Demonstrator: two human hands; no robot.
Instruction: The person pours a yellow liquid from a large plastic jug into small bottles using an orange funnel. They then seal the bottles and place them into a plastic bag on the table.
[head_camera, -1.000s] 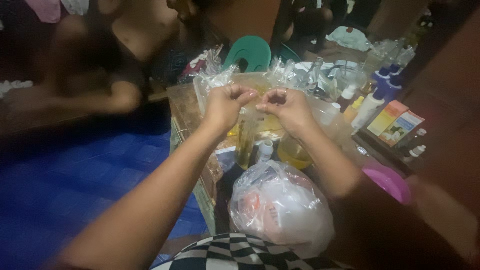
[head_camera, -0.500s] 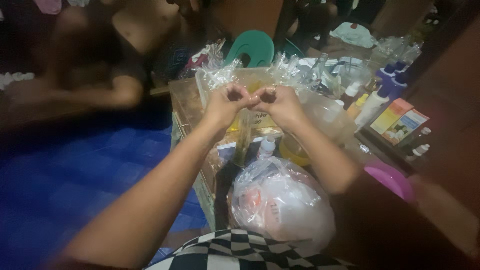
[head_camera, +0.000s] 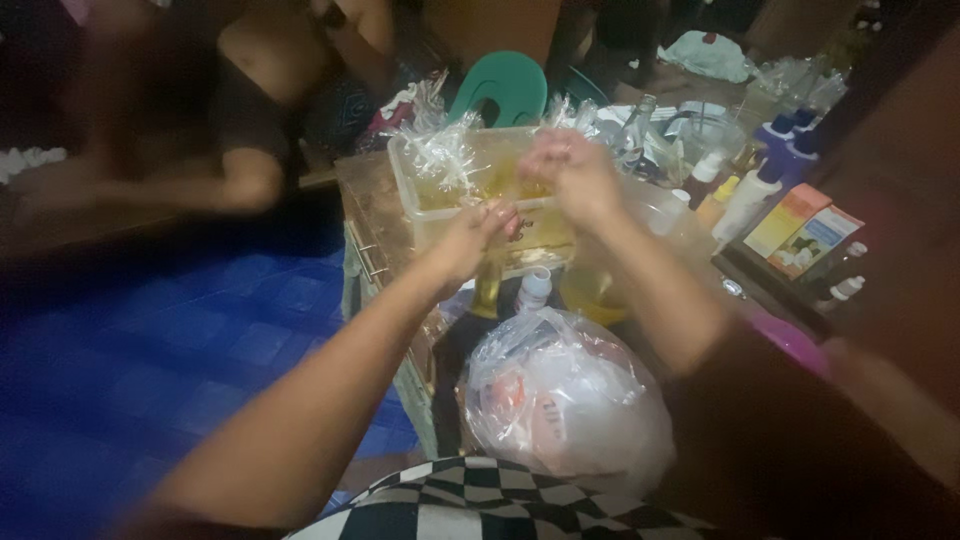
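Observation:
My left hand (head_camera: 470, 238) is closed around the top of a narrow clear plastic bag (head_camera: 489, 288) filled with yellow liquid, which hangs down in front of a clear plastic tub (head_camera: 412, 205). My right hand (head_camera: 572, 172) is raised up and to the right over the tub, apart from the left. Its fingers are curled and blurred, and I cannot make out anything in them. The tub holds several knotted bags of the same yellow liquid (head_camera: 440, 160).
A small white bottle (head_camera: 535, 288) and a yellow bowl (head_camera: 590, 297) stand below my hands. A big clear plastic bag (head_camera: 560, 400) rests on my lap. Blue-capped bottles (head_camera: 782, 150) and orange boxes (head_camera: 790, 220) stand at right. Another person (head_camera: 240, 110) sits at back left by a green chair (head_camera: 505, 88).
My hands were pinched together at the bag's top. Now they have parted: the right hand has gone up and right over the tub, and the left has dropped a little with the bag.

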